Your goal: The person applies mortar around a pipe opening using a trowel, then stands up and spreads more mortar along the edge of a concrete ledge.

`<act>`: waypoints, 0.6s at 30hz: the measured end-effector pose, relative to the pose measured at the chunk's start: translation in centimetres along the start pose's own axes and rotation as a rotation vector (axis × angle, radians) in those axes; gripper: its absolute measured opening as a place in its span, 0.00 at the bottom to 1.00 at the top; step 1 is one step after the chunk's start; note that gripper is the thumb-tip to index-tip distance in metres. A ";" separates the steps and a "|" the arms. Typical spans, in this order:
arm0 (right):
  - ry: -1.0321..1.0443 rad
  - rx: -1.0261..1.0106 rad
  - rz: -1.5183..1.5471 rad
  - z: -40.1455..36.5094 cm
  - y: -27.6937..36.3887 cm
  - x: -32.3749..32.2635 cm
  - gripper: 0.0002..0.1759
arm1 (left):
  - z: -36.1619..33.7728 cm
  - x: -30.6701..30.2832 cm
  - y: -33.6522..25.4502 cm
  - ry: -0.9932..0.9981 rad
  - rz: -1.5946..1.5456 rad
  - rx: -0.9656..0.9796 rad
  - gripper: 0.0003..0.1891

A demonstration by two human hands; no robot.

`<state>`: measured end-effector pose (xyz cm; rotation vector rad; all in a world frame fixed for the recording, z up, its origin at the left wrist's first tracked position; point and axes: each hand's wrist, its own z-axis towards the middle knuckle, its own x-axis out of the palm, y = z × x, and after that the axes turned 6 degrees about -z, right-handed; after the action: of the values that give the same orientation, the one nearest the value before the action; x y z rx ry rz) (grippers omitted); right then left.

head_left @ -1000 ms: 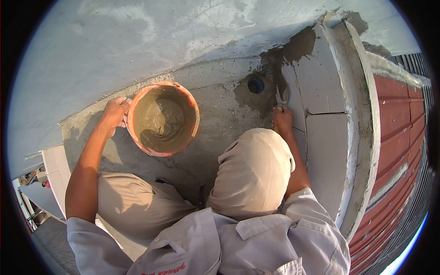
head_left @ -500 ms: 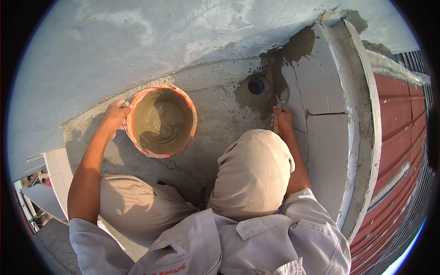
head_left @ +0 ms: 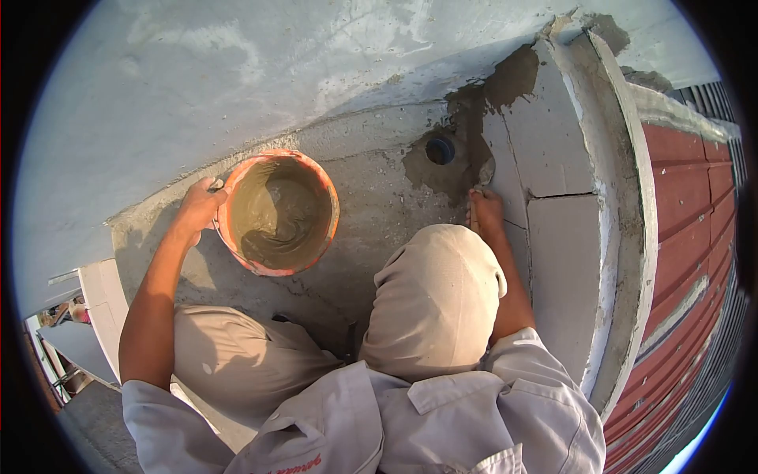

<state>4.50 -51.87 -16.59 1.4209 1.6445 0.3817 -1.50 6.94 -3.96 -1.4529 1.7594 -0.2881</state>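
Note:
My left hand (head_left: pixel 203 207) is closed on the left rim of an orange bucket (head_left: pixel 332 189), by its wire handle. Grey-brown wet mortar (head_left: pixel 288 209) fills part of the bucket, its surface swirled. On the right, my right hand (head_left: pixel 485 208) wraps round the handle of a trowel (head_left: pixel 486 171). The trowel's small blade lies low against the wet mortar patch beside the block wall and is partly hard to make out. Just up and left of it, a round pipe opening (head_left: pixel 440 150) sits in the floor, ringed by damp mortar.
Pale blocks (head_left: pixel 562 261) form a low wall on the right, with a concrete ledge (head_left: pixel 632 237) beyond. Past it lies a red metal roof (head_left: pixel 683 229). A grey plastered wall (head_left: pixel 237 71) rises ahead. My knees (head_left: pixel 442 296) are bent between my arms.
The trowel blade has turned and dropped slightly, now lying flatter against the mortar beside the blocks. The bucket and my left hand have hardly moved.

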 end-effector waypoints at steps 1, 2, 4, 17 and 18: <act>-0.026 -0.016 -0.034 -1.1 -0.4 -0.1 0.14 | 0.0 0.0 0.1 0.009 -0.005 -0.004 0.46; -0.055 -0.031 -0.065 -1.7 -0.5 -0.1 0.15 | 0.1 -0.1 0.1 0.019 -0.006 -0.006 0.46; -0.117 -0.121 -0.099 -2.4 -0.6 0.5 0.16 | 0.2 -0.1 -0.1 0.023 0.017 -0.013 0.47; -0.127 -0.134 -0.223 1.1 0.2 0.7 0.15 | -0.8 0.6 -1.1 -0.037 0.011 -0.006 0.45; -0.127 -0.122 -0.197 0.8 0.7 0.7 0.16 | -0.9 0.6 -1.1 -0.045 0.002 -0.004 0.45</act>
<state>5.60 -51.27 -16.76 1.1577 1.6123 0.2689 -1.30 5.80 -2.96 -1.4501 1.7257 -0.2489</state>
